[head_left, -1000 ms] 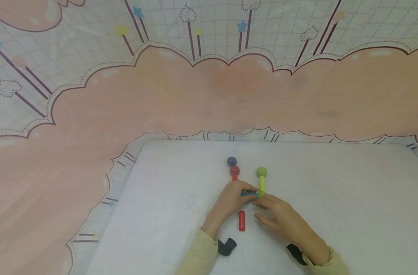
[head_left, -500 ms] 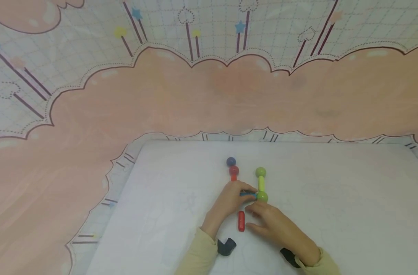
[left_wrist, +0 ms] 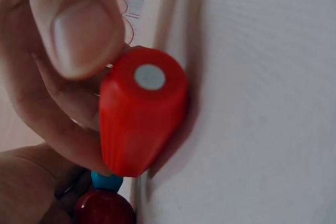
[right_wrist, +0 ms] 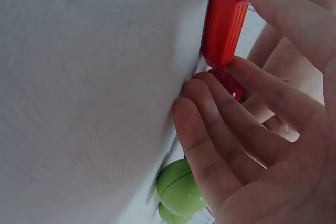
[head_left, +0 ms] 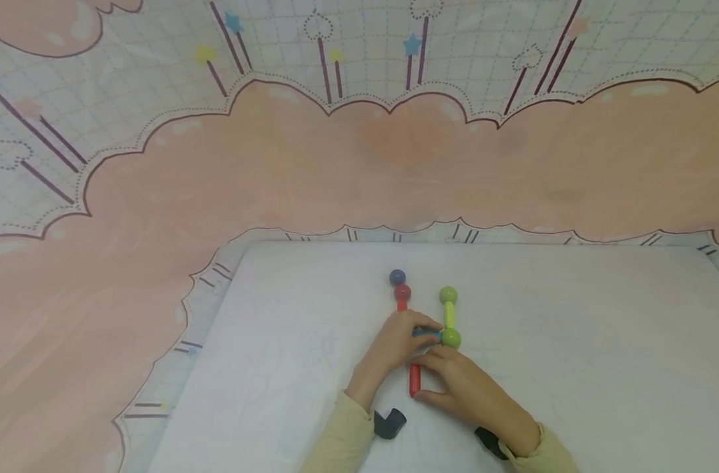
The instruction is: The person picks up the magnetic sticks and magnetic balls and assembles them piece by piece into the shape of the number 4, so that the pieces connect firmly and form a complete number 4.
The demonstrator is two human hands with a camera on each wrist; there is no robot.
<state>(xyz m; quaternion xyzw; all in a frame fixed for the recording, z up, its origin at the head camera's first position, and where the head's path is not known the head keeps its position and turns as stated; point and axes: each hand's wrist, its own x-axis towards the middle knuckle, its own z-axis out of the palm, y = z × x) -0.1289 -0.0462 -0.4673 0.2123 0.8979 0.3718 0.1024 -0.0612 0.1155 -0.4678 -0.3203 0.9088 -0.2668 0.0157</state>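
Observation:
My left hand [head_left: 392, 338] pinches a blue magnetic rod [head_left: 427, 334] between thumb and fingers; its left end is hidden under the hand. The rod's right end meets a green ball [head_left: 451, 338], which joins a yellow-green rod [head_left: 449, 315] and a farther green ball [head_left: 448, 295]. My right hand [head_left: 472, 387] has thumb and index finger at opposite ends of a short red rod [head_left: 415, 380] on the board. In the left wrist view, the red rod [left_wrist: 144, 111] shows a round metal end, with a red ball [left_wrist: 105, 208] beyond it.
Beyond my left hand lie a blue ball [head_left: 397, 277], a red ball [head_left: 402, 292] and another red rod [head_left: 402, 305] partly covered by that hand. Everything rests on a white board [head_left: 572, 341]. Dark bands [head_left: 390, 424] show near both wrists.
My right hand has left the near green ball and moved left and nearer to the body, onto the short red rod. My left hand keeps its hold on the blue rod.

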